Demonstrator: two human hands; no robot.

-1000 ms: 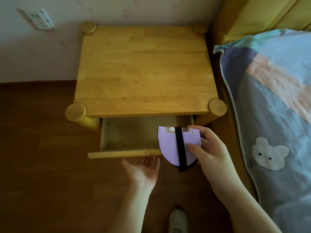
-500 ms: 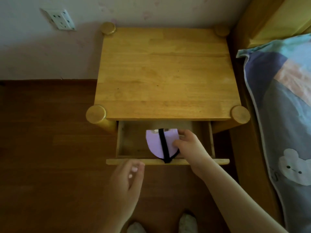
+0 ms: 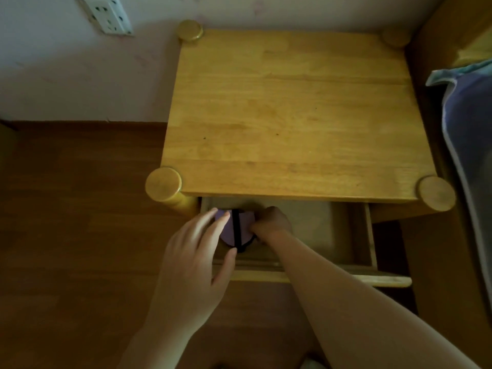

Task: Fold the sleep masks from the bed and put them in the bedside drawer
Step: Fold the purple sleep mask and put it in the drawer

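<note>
One folded purple sleep mask (image 3: 246, 227) lay in the open bedside drawer (image 3: 346, 235), right hand (image 3: 270, 221) gripping its 3 o'clock edge; left hand (image 3: 197, 259) spread flat; no legible markings.

Single view, head-worn, wide-angle. Looks steeply down and forward from above the wooden bedside table (image 3: 290, 110), near enough that both forearms fill the lower frame. Faces the pink wall (image 3: 66, 75) with its socket plate (image 3: 107, 14) at upper left. Open drawer (image 3: 332, 230) below centre; wood floor (image 3: 66, 222) at left; bedding edge (image 3: 468, 134) at right. No second view to overlap.
</note>
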